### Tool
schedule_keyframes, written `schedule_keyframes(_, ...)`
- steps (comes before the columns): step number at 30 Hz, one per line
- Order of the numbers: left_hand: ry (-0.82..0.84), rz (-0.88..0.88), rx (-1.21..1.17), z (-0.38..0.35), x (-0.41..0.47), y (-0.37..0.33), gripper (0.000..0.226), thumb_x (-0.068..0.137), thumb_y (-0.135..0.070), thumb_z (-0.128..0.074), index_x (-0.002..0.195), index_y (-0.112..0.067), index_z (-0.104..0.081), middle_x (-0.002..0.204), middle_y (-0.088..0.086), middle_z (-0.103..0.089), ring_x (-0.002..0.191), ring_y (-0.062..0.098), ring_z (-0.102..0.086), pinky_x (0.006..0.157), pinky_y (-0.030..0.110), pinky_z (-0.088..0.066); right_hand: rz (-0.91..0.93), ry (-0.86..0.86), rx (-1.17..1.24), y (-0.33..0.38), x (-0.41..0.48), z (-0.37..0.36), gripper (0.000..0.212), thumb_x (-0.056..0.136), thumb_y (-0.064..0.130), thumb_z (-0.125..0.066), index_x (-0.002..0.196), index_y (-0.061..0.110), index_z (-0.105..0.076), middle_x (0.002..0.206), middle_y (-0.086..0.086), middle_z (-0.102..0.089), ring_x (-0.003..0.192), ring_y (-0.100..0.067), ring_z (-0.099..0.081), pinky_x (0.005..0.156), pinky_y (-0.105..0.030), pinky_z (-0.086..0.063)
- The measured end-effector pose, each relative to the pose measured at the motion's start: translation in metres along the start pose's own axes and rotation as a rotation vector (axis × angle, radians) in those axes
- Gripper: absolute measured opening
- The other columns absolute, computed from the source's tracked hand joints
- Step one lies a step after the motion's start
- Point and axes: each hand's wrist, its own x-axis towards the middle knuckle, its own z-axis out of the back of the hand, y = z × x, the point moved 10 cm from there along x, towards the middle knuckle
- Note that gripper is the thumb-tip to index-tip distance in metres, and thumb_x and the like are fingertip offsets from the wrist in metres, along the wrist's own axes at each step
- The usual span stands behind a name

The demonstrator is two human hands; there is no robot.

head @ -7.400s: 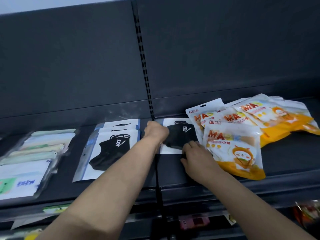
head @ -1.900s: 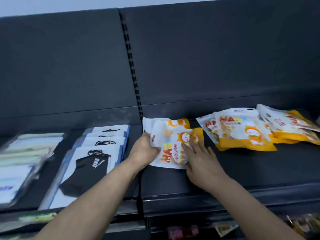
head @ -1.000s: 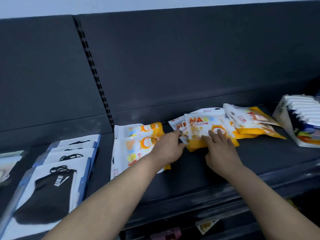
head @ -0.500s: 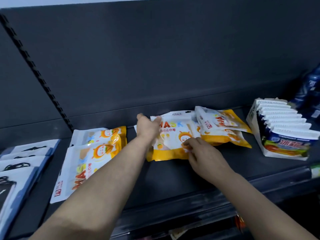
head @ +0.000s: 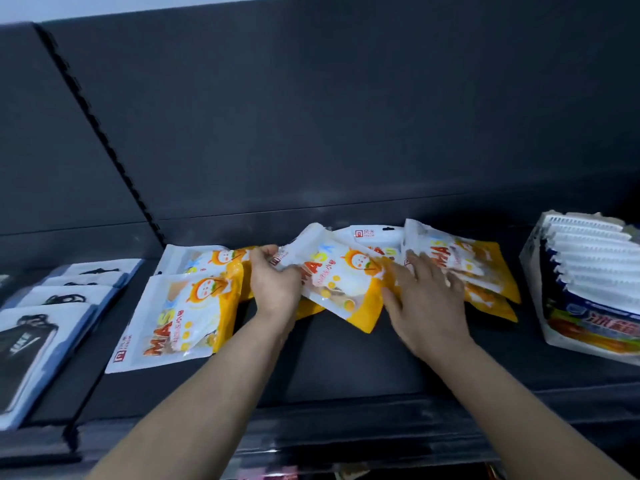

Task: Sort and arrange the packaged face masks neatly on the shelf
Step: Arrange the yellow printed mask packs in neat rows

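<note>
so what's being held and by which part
The left hand grips the tilted orange mask pack by its white top end; the right hand lies flat on the pile.

The left hand [head: 273, 285] is gripping the white end of a tilted orange mask pack [head: 341, 284] on the dark shelf [head: 346, 368]. The right hand [head: 426, 299] is lying spread flat on the orange pile [head: 485, 268]; two matching packs [head: 183, 313] are lying just left.

We lose the black mask packets [head: 31, 344] at the left edge and the box of blue-and-white packs [head: 588, 292] at the right. The right hand [head: 426, 303] is blurred and covers the orange packs [head: 485, 268] beneath. The left hand [head: 273, 285] hides a corner of the tilted orange pack [head: 339, 282]; its small print escapes us.
</note>
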Motion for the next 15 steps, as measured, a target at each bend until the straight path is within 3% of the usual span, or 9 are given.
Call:
schedule_keyframes(3, 0.099, 0.076, -0.052, 0.003, -0.009, 0.001, 0.066, 0.06, -0.005, -0.066, 0.119, -0.025, -0.043, 0.117, 0.008, -0.059, 0.102, 0.029, -0.064, 0.086, 0.047, -0.057, 0.105, 0.08, 0.147, 0.039, -0.003, -0.005, 0.075, 0.082, 0.072, -0.026, 0.137, 0.024, -0.044, 0.145, -0.003, -0.043, 0.133, -0.024, -0.039, 0.103, -0.045, -0.034)
schedule_keyframes(5, 0.168, 0.212, -0.123, 0.01, -0.01, 0.004, 0.071, 0.06, -0.005, -0.07, 0.124, -0.018, -0.043, 0.108, 0.012, -0.064, 0.094, 0.03, -0.067, 0.083, 0.053, -0.057, 0.14, 0.215, 0.232, 0.055, -0.006, -0.021, 0.091, 0.074, 0.079, -0.04, 0.146, 0.026, -0.027, 0.154, -0.001, -0.027, 0.141, -0.021, -0.025, 0.111, -0.043, -0.028)
schedule_keyframes(8, 0.33, 0.321, -0.136, 0.023, -0.014, -0.002, 0.036, 0.08, -0.006, -0.07, 0.114, -0.004, -0.059, 0.083, 0.009, -0.072, 0.073, 0.023, -0.071, 0.074, 0.042, -0.061, 0.264, 0.201, 0.304, 0.078, -0.009, -0.02, 0.085, 0.078, 0.061, -0.061, 0.147, 0.026, -0.026, 0.155, 0.001, -0.024, 0.142, -0.017, -0.024, 0.112, -0.036, -0.031)
schedule_keyframes(10, 0.367, 0.279, -0.072, 0.043, -0.015, -0.008, 0.026, 0.083, -0.002, -0.068, 0.108, -0.006, -0.062, 0.084, 0.009, -0.073, 0.069, 0.021, -0.071, 0.064, 0.035, -0.061, 0.353, 0.13, 0.366, 0.099, -0.017, -0.013, 0.076, 0.078, 0.048, -0.068, 0.142, 0.024, -0.036, 0.151, 0.0, -0.031, 0.14, -0.019, -0.028, 0.11, -0.038, -0.034)
schedule_keyframes(12, 0.351, 0.22, -0.05, 0.07, -0.013, -0.012, 0.024, 0.083, 0.003, -0.066, 0.103, -0.009, -0.058, 0.084, 0.011, -0.073, 0.07, 0.026, -0.071, 0.066, 0.037, -0.061, 0.416, 0.13, 0.407, 0.125, -0.028, -0.014, 0.086, 0.071, 0.055, -0.071, 0.143, 0.029, -0.032, 0.155, 0.001, -0.021, 0.145, -0.021, -0.014, 0.116, -0.043, -0.024)
schedule_keyframes(15, 0.264, 0.176, -0.046, 0.128, -0.011, -0.008, 0.025, 0.082, 0.004, -0.067, 0.098, -0.013, -0.056, 0.083, 0.018, -0.073, 0.069, 0.035, -0.071, 0.062, 0.051, -0.058, 0.465, 0.152, 0.39, 0.168, -0.042, -0.022, 0.103, 0.062, 0.071, -0.066, 0.147, 0.04, -0.015, 0.159, 0.005, 0.007, 0.145, -0.021, 0.017, 0.118, -0.046, -0.002)
